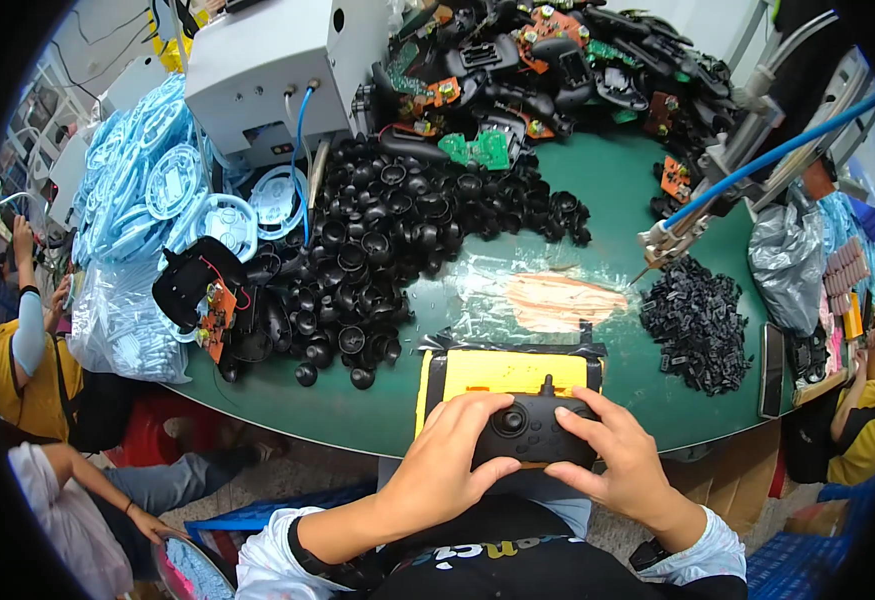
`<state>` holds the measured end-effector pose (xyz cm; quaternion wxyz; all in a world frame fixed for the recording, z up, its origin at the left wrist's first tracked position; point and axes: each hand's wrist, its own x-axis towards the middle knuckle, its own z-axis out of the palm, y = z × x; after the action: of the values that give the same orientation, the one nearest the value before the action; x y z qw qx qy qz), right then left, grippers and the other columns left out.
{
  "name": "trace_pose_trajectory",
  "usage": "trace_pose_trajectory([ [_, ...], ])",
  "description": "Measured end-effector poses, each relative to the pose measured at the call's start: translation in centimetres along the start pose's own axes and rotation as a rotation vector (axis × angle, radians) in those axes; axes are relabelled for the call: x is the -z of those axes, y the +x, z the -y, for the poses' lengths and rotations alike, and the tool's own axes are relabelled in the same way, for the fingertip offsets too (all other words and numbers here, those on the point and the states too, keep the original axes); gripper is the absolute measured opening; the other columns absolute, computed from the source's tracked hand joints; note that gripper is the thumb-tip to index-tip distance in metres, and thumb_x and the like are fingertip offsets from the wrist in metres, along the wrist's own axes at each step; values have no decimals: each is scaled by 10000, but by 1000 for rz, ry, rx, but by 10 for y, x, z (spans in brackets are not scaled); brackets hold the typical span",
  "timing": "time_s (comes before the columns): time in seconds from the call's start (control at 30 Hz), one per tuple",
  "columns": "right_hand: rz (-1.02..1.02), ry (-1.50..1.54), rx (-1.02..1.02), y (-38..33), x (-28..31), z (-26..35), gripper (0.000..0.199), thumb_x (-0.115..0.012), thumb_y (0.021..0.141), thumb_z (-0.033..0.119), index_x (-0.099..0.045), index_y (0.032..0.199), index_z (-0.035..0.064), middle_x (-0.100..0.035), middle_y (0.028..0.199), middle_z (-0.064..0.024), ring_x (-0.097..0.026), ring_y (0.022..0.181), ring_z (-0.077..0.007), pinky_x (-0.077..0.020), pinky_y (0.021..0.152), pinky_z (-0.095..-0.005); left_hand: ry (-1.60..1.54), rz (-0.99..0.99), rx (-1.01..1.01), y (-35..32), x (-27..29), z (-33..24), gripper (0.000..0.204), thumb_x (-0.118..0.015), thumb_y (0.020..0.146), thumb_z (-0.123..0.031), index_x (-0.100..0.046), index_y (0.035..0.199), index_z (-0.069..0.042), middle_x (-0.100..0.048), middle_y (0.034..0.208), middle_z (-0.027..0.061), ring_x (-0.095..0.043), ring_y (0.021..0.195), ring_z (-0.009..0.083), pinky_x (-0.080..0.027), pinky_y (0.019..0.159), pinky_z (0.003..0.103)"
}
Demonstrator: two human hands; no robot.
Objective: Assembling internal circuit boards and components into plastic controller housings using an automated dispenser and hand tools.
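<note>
Left hand (454,455) and right hand (612,455) wrapped narrow around a black gamepad shell (534,432), low centre of frame, over a yellow fixture (513,372). Left thumb (492,468) just beside the round thumbstick. Probably light, rigid plastic, somewhat smooth; best held by the side grips, clear of the stick. Farther up and left, black thumbstick caps (397,240) heaped on the green table (597,180); pale blue rings (152,190) at upper left.
</note>
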<state>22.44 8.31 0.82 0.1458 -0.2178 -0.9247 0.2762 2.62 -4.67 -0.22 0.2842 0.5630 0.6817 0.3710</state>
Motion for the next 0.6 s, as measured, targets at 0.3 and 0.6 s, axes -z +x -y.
trace_pose_trajectory([
  [0.3, -188, 235, 208, 19, 2, 20, 539, -826, 707, 114, -601, 1188, 20, -607, 1151, -168, -616, 997, -323, -513, 844, -402, -28, -235, -249, -10, 1, -12, 521, -781, 750, -65, -566, 1220, 1, -608, 1124, 155, -581, 1055, 316, -466, 914, 390],
  [0.6, -292, 339, 228, 20, -20, 15, 343, -780, 762, 89, -654, 1072, 13, -682, 1015, -145, -668, 916, -296, -538, 790, -361, -40, -312, -325, -7, -3, -11, 381, -750, 767, -72, -624, 1118, 6, -654, 1069, 134, -632, 964, 306, -478, 849, 376],
])
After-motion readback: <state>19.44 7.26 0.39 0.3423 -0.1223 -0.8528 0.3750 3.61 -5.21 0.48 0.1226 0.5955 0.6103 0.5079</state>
